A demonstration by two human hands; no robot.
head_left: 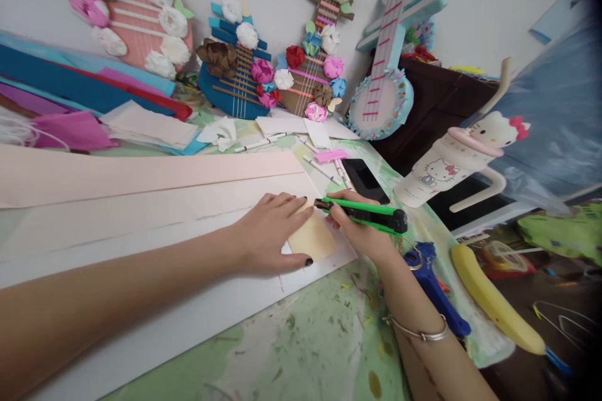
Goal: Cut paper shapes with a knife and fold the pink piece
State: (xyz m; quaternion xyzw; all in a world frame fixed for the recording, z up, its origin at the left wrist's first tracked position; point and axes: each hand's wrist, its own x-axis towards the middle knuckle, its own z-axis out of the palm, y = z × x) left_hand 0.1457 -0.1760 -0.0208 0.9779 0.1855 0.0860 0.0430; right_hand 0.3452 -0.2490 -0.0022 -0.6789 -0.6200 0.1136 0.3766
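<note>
My left hand [270,232] lies flat with fingers spread, pressing a small yellowish square of paper [314,237] onto a large white sheet [188,301]. In my right hand [357,235] is a green utility knife [369,212] with a black end, my fingers wrapped round it. Its black tip rests close to the upper edge of the yellow square, beside my left fingertips. Whether the blade touches the paper is too small to tell. A folded pale pink sheet [150,172] stretches along the far side of the white one.
A blue glue gun [430,285] and a yellow banana-shaped object [496,297] are right of my right arm. A black phone [365,180], several markers [322,170] and a Hello Kitty tumbler [435,169] stand beyond. Decorated paper instruments [242,81] lean on the wall.
</note>
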